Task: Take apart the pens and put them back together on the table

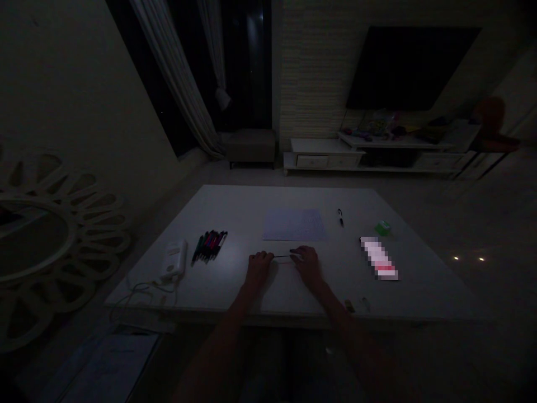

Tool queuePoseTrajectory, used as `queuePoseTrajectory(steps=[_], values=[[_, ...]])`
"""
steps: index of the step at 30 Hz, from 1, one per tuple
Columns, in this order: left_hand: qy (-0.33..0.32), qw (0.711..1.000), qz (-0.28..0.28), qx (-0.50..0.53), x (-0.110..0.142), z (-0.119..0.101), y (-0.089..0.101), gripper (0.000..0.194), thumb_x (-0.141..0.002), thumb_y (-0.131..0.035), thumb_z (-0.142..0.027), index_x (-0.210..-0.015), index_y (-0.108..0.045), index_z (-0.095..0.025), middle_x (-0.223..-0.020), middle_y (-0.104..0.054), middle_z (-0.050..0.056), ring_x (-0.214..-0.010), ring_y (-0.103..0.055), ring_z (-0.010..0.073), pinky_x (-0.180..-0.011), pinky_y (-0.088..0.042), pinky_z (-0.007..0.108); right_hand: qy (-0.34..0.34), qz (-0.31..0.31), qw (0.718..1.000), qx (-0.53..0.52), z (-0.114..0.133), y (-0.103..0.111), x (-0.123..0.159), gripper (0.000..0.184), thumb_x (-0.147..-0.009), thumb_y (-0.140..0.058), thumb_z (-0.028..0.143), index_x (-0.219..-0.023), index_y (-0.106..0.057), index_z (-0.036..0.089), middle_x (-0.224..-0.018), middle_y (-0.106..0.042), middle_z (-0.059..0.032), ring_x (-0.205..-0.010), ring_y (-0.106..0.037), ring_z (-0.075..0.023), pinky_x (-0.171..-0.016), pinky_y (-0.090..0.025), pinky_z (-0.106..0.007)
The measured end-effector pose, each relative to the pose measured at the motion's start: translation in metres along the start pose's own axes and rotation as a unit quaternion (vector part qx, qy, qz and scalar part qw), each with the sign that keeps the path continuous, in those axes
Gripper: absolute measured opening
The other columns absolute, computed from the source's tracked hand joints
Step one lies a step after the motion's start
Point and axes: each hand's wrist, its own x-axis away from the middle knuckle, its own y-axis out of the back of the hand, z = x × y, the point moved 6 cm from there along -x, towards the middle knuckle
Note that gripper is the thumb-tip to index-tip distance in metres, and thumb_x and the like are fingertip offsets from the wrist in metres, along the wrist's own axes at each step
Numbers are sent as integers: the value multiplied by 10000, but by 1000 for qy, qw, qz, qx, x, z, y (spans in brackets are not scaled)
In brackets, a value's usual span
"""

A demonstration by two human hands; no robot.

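Near the front middle of the white table [235, 210], my left hand [260, 266] pinches one end of a thin dark rod [282, 256] that looks like a pen refill. My right hand [307, 263] closes around the other end, where a short dark piece shows by the fingertips. The rod lies level between the two hands, just above the tabletop. Beyond them a sheet of paper [293, 225] lies flat. A row of several pens [210, 246] in dark, red and green colours is to the left of my left hand. The room is dim, so fine detail is lost.
A white power strip [174, 260] with cables sits at the table's left. On the right are a black and white pen [340, 217], a green box [382, 227] and a pixelated phone-shaped object [378, 258]. Small items [349, 305] lie by the front edge.
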Motion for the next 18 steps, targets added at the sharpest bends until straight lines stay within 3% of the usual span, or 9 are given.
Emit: queuePoseTrajectory(steps=[5,12,18], values=[[-24,1000,-6,1,1,-3,2,239,-896,-420,-150,-1068,-560,-241,-994,-569,50,-942,-514,194,-820,-326,348,28,44,999,4,17,-11,11,125,-820,-594,267,-835,-709,221,-1007,-634,-82,-994,-527,-219,-876,-399,-361],[-11,1000,-4,2,0,-1,2,275,-886,-409,-120,-1081,-566,-235,-1008,-574,55,-949,-519,196,-822,-331,351,-24,20,997,74,-17,10,-1,125,-795,-591,232,-767,-706,193,-858,-622,-80,-883,-522,-220,-792,-405,-334],[-5,1000,-13,0,0,0,-2,273,-888,-397,-117,-1069,-563,-235,-1002,-579,52,-944,-519,195,-818,-327,350,-35,26,996,74,-24,9,-6,148,-803,-581,265,-797,-723,225,-861,-609,-68,-869,-514,-214,-779,-398,-325]])
